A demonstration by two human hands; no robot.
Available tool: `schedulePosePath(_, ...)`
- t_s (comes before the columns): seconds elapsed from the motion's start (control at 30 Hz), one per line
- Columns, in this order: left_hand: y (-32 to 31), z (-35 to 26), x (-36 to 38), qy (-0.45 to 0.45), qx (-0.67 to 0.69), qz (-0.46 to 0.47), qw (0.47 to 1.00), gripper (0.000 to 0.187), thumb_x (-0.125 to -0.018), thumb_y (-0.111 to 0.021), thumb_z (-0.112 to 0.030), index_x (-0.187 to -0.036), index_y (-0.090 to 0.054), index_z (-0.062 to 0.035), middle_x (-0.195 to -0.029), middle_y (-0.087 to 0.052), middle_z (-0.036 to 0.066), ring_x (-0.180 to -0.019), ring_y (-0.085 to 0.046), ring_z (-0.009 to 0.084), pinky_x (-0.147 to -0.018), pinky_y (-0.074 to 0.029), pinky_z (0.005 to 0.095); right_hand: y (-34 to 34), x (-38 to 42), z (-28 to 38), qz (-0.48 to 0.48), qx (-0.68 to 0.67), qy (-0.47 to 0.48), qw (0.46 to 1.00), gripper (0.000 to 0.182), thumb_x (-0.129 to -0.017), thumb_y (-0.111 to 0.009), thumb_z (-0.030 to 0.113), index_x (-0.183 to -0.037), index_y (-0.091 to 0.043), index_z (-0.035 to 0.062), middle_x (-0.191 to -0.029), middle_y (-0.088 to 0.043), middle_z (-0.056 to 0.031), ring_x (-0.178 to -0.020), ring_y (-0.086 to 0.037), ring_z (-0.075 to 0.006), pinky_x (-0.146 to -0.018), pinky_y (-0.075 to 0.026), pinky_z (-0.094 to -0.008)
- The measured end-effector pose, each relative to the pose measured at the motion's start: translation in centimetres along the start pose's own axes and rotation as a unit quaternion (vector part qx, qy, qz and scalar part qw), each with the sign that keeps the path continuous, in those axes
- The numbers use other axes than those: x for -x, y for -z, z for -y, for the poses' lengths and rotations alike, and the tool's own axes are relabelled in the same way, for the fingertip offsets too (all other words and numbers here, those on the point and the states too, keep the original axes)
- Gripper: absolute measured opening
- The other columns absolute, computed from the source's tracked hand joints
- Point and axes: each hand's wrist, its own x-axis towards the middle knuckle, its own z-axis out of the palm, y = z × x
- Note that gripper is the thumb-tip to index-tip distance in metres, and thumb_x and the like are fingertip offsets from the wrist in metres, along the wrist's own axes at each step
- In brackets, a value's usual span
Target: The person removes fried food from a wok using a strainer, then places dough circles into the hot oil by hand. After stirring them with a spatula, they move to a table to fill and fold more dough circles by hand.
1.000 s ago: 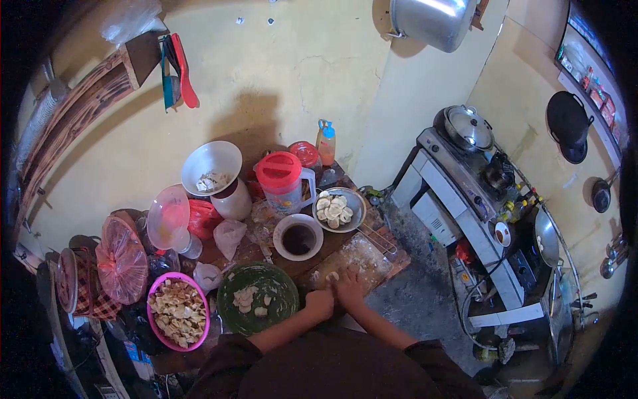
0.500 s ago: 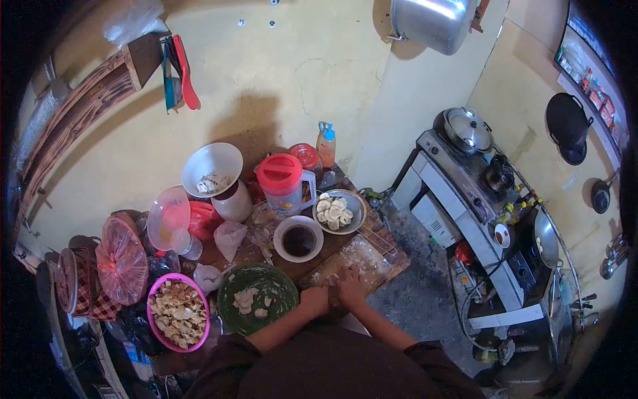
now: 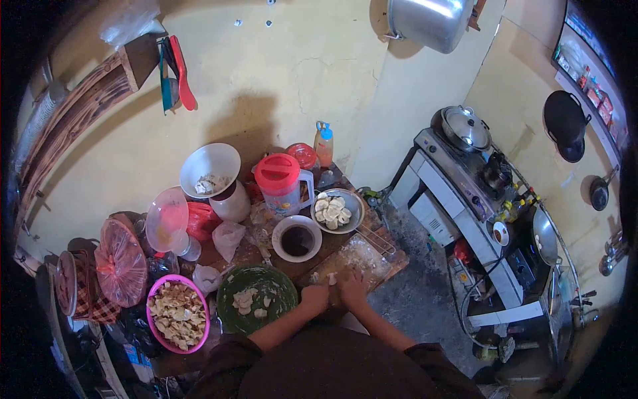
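Observation:
My left hand is closed at the near edge of the floured wooden board. Beside it, my right hand is closed too, its fingers curled. A small pale piece of dough shows between the fingertips of both hands. To the left of my hands, a dark green bowl holds lumps of dough. Beyond them stands a white bowl of dark liquid. A metal strainer full of shaped pale dough pieces rests by the board's far side.
A pink basket of cut pale brown pieces stands at the left. Behind are a red-lidded jug, a white bowl and an orange bottle. A stove with a lidded pot is at the right.
My right hand has drawn back slightly and its fingers have curled in from the board. The pale dough piece has come into sight between my hands.

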Motion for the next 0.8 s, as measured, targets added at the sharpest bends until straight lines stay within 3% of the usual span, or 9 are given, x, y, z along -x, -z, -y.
schedulePosePath(0.07, -0.7, 0.1, -0.6, 0.008, 0.004, 0.01, 1.0, 0.068, -0.072, -0.057, -0.019, -0.133, -0.03, -0.0058, -0.075, -0.063, 0.012, -0.065, -0.063, 0.028, -0.057, -0.049, 0.0414, -0.3, -0.3, 0.1, -0.017, -0.001, -0.033, 0.999, 0.049, -0.071, -0.052, 0.016, -0.12, -0.05, 0.0235, -0.129, -0.039, -0.016, -0.121, -0.032, -0.0373, -0.096, -0.025, -0.0539)
schedulePosePath(0.1, -0.3, 0.0, -0.6, 0.01, 0.005, 0.014, 1.0, 0.07, -0.072, -0.057, -0.018, -0.135, -0.027, -0.006, -0.074, -0.063, 0.012, -0.064, -0.063, 0.028, -0.056, -0.049, 0.0413, -2.2, -0.2, -0.3, -0.017, -0.001, -0.033, 0.999, 0.049, -0.071, -0.052, 0.016, -0.12, -0.05, 0.0235, -0.129, -0.039, -0.016, -0.121, -0.032, -0.0373, -0.096, -0.025, -0.0539)
schedulePosePath(0.17, 0.2, -0.4, 0.0, 0.002, -0.008, 0.019, 1.0, 0.04, -0.076, -0.05, -0.013, -0.115, -0.048, -0.0051, -0.074, -0.063, 0.012, -0.064, -0.063, 0.0298, -0.052, -0.049, 0.043, -4.3, 0.2, -0.1, -0.114, -0.041, -0.008, 0.993, 0.048, -0.071, -0.053, 0.017, -0.119, -0.051, 0.0232, -0.128, -0.04, -0.0162, -0.121, -0.032, -0.0384, -0.096, -0.025, -0.0544)
schedulePosePath(0.27, 0.1, -0.3, -0.4, -0.007, 0.0, 0.029, 1.0, 0.042, -0.076, -0.05, -0.013, -0.117, -0.046, -0.0032, -0.073, -0.062, 0.013, -0.065, -0.063, 0.0298, -0.053, -0.049, 0.043, -3.3, -0.1, -0.6, -0.039, -0.053, -0.05, 0.997, 0.046, -0.072, -0.053, 0.018, -0.118, -0.052, 0.0203, -0.128, -0.04, -0.0166, -0.121, -0.031, -0.0406, -0.095, -0.026, -0.0545)
schedulePosePath(0.37, 1.0, -0.9, 1.0, -0.01, 0.01, -0.041, 0.999, 0.042, -0.077, -0.048, -0.013, -0.117, -0.045, -0.0007, -0.073, -0.062, 0.013, -0.066, -0.063, 0.0297, -0.054, -0.049, 0.0429, -2.8, 0.7, -0.3, -0.055, 0.051, 0.015, 0.997, 0.044, -0.073, -0.052, 0.02, -0.118, -0.052, 0.0196, -0.129, -0.038, -0.0173, -0.12, -0.031, -0.042, -0.095, -0.025, -0.055)
schedulePosePath(0.47, -0.4, -0.5, -0.4, 0.011, -0.012, 0.001, 1.0, 0.058, -0.077, -0.051, -0.018, -0.13, -0.033, -0.0016, -0.073, -0.063, 0.012, -0.065, -0.063, 0.028, -0.054, -0.048, 0.0417, -2.5, 0.5, 0.1, -0.042, 0.01, -0.004, 0.999, 0.043, -0.075, -0.051, 0.021, -0.118, -0.052, 0.0195, -0.13, -0.037, -0.0181, -0.121, -0.03, -0.0425, -0.095, -0.025, -0.0556)
schedulePosePath(0.6, 0.5, -1.2, 0.7, 0.002, -0.02, -0.005, 1.0, 0.05, -0.079, -0.048, -0.017, -0.125, -0.039, -0.0005, -0.074, -0.064, 0.012, -0.065, -0.063, 0.0281, -0.054, -0.048, 0.0421, -2.4, 0.3, 0.7, -0.076, 0.008, -0.036, 0.996, 0.041, -0.077, -0.049, 0.022, -0.117, -0.053, 0.0184, -0.131, -0.037, -0.0191, -0.12, -0.03, -0.0429, -0.095, -0.025, -0.0559)
schedulePosePath(0.7, 0.6, -1.1, 1.5, 0.01, 0.014, 0.023, 1.0, 0.047, -0.077, -0.047, -0.011, -0.122, -0.041, -0.0002, -0.076, -0.063, 0.013, -0.069, -0.063, 0.0296, -0.055, -0.049, 0.0435, -1.6, 1.3, 1.1, -0.103, 0.02, 0.018, 0.994, 0.038, -0.079, -0.048, 0.024, -0.115, -0.055, 0.0171, -0.131, -0.035, -0.0196, -0.121, -0.029, -0.0429, -0.094, -0.025, -0.056)
schedulePosePath(0.8, 0.5, -0.4, 0.6, 0.0, -0.011, 0.048, 0.999, 0.049, -0.076, -0.049, -0.012, -0.123, -0.04, -0.0012, -0.078, -0.063, 0.014, -0.07, -0.063, 0.0296, -0.055, -0.048, 0.0434, -0.2, 0.7, 0.7, 0.003, 0.01, -0.014, 1.0, 0.036, -0.079, -0.049, 0.025, -0.112, -0.057, 0.0171, -0.132, -0.035, -0.0196, -0.121, -0.029, -0.0418, -0.095, -0.024, -0.0557)
